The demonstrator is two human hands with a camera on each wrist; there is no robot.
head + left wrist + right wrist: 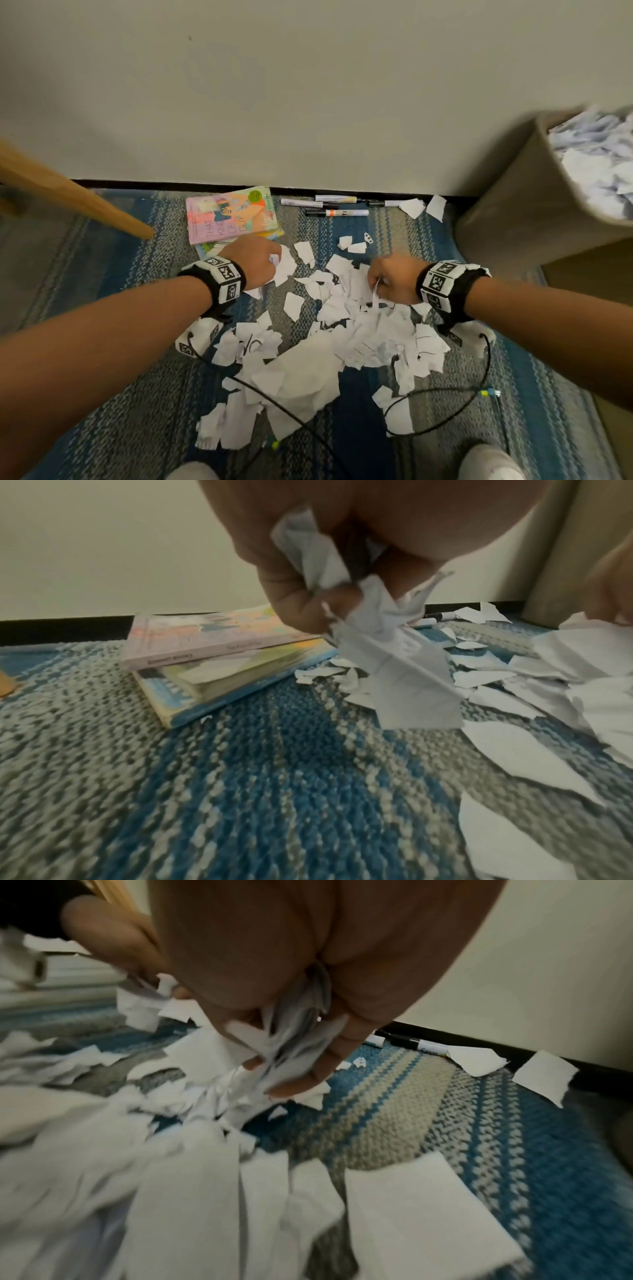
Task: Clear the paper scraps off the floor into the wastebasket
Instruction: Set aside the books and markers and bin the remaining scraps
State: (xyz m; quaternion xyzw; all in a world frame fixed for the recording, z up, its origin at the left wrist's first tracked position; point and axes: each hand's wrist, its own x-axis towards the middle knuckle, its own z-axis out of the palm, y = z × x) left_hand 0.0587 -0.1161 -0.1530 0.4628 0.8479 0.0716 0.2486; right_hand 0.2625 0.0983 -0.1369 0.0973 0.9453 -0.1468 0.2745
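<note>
Torn white paper scraps [346, 342] lie in a loose heap on the blue and grey rug [144, 394]. My left hand [255, 262] is curled round a crumpled bunch of scraps [387, 647], lifted just above the rug beside the books. To its right my right hand [390, 277] grips a fistful of scraps [284, 1047] at the heap's far edge. The beige wastebasket [520, 209] stands at the far right against the wall, with white paper [596, 164] piled inside it. Two more scraps [424, 206] lie by the baseboard.
A pink book [231, 214] lies on other books near the wall. Several markers [337, 207] rest along the baseboard. A wooden furniture leg [78, 202] slants in at the left. Black cables [442, 411] trail over the scraps, and my knees [489, 460] are at the bottom edge.
</note>
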